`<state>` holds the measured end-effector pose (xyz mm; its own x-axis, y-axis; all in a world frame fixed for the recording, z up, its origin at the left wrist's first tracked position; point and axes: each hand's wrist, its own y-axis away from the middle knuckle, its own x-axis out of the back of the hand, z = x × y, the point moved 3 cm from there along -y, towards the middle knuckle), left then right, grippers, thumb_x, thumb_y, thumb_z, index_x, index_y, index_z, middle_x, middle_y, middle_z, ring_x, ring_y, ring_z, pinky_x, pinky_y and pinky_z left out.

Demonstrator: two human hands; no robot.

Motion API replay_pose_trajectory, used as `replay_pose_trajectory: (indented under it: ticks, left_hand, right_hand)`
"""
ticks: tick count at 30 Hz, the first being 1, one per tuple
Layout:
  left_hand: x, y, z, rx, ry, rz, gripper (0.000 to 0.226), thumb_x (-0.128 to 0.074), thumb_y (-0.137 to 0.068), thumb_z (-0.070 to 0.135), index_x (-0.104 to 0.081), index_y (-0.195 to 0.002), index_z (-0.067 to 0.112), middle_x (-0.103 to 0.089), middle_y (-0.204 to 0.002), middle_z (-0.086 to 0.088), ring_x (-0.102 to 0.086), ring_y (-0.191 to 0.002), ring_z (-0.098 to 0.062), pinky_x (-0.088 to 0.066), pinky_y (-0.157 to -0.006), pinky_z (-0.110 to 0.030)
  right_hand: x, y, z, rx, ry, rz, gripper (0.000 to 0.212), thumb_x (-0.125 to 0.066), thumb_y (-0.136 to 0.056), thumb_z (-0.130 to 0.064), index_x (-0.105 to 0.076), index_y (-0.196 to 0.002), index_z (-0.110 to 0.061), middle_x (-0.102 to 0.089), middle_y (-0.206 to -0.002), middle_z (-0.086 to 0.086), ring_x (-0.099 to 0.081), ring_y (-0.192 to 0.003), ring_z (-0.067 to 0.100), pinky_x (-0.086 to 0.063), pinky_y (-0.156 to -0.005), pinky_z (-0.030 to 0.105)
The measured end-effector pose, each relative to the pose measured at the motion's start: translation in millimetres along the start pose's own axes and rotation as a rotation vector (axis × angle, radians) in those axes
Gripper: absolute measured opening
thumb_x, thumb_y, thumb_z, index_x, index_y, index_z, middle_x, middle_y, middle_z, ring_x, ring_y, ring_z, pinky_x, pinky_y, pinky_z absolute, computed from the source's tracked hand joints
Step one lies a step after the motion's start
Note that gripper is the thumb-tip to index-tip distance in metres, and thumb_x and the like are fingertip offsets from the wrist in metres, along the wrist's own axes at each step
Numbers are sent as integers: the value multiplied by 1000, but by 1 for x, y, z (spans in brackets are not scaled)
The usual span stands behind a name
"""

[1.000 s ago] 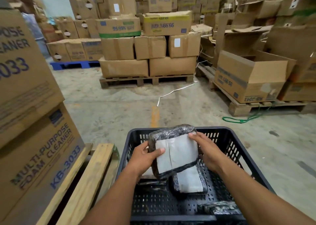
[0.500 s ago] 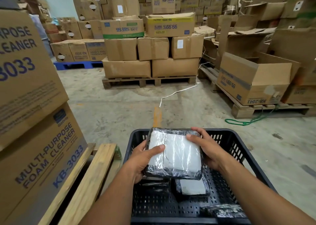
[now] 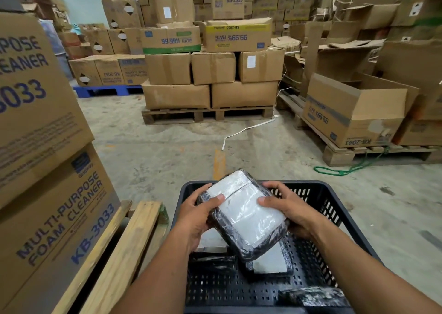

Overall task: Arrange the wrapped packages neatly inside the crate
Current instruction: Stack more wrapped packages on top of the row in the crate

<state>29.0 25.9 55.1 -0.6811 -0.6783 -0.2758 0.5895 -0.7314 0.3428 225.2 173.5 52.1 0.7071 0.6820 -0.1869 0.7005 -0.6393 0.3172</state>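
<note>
- Plastic-wrapped and white-faced with black film at its edges, the package (image 3: 242, 215) sat tilted in your two hands above the dark crate (image 3: 334, 208), its far corner reaching over the crate's far rim.
- Your left hand (image 3: 195, 214) clasped the package's left edge, thumb pressed across the top face and the other fingers curled underneath (those were hidden from view).
- Your right hand (image 3: 290, 207) gripped the right edge, thumb laid on the white face, fingers wrapped around the far side.
- Under the held package, a second wrapped package (image 3: 271, 261) lay flat on the crate's perforated floor, partly covered by the one you held.
- A white slab (image 3: 211, 240) showed just beneath your left wrist inside the crate; whether it was wrapped could not be told.
- Another dark, crinkled wrapped bundle (image 3: 313, 295) rested at the crate's near right corner.
- Just left of the crate ran pale wooden planks (image 3: 124, 254), and beside them stood stacked cartons printed "MULTI-PURPOSE FOAM CLEANER KB-3033" (image 3: 55, 220).
- Beyond the crate lay bare concrete floor (image 3: 167, 151), with a white strap (image 3: 248, 129) and a green cord (image 3: 346, 169) lying loose on it.
- Farther off, brown cartons on a wooden pallet (image 3: 208, 115) faced you, and an open carton (image 3: 356, 113) stood on a pallet to the right.
</note>
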Motion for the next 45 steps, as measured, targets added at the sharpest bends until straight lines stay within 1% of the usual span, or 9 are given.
replay_pose_trajectory:
  ticks: [7,13,16,20,24,31,33,36,45]
  left_hand:
    - [1,-9,-12,10,-4,86,51,-88,-78,19,-63,-123,16,-76,-114,-15,-75,-101,-33,-61,-90,-53]
    - [-7,-20,-23,19,-170,18,64,-81,-86,33,-51,-142,24,-69,-126,-11,-76,-96,-25,-63,-71,-37]
    - [-6,-28,-40,-37,-625,29,78,-70,-92,48,-32,-157,30,-41,-159,-8,-49,-139,-32,-43,-112,-48]
    - [9,-32,-75,-22,-1232,-24,85,-56,-96,55,-9,-163,35,-5,-174,-2,-4,-159,-29,-15,-126,-50]
    - [19,-44,-104,96,-1446,-163,88,-49,-98,61,6,-163,39,23,-171,-3,20,-157,-31,3,-127,-53]
    - [32,-60,-142,130,-1689,-229,120,-41,-73,93,51,-134,45,69,-135,-4,59,-130,-35,34,-108,-54]
    - [32,-64,-148,134,-1714,-222,130,-44,-64,96,58,-126,45,73,-130,-4,62,-126,-36,39,-101,-53]
    - [34,-65,-150,127,-1748,-210,138,-49,-59,97,61,-123,43,74,-129,-5,63,-125,-38,43,-93,-51]
    - [28,-59,-132,223,-1704,-334,141,-63,-63,89,50,-134,44,70,-134,-6,59,-128,-36,31,-111,-58]
  right_hand:
    - [-5,1,-3,-105,103,-208,82,-93,-67,-11,-53,-134,-37,-70,-129,21,-72,-93,40,-64,-71,51]
    - [16,-8,20,-101,85,-116,90,-88,-65,-7,-49,-140,-36,-63,-135,23,-74,-97,41,-62,-77,53]
    - [41,-15,35,-98,106,0,86,-85,-68,-8,-51,-140,-40,-66,-130,22,-75,-98,43,-62,-80,54]
    - [72,-20,64,-110,174,153,84,-81,-78,-4,-45,-139,-49,-64,-127,20,-77,-92,45,-62,-81,63]
    - [81,-28,90,-107,274,228,90,-78,-83,-1,-33,-152,-39,-58,-137,16,-80,-78,24,-65,-60,35]
    - [64,-54,134,-157,254,208,94,-69,-93,-7,-11,-159,-39,-18,-170,17,-59,-121,29,-53,-99,46]
    - [60,-67,154,-234,436,164,101,-65,-98,-25,12,-161,-33,3,-173,13,-21,-153,43,-21,-122,58]
    - [59,-79,174,-336,747,182,103,-53,-100,-47,30,-157,-23,23,-169,14,19,-154,40,12,-120,56]
    - [62,-75,158,-223,771,299,98,-65,-95,-42,-1,-164,-18,-3,-173,13,-9,-157,39,-13,-126,58]
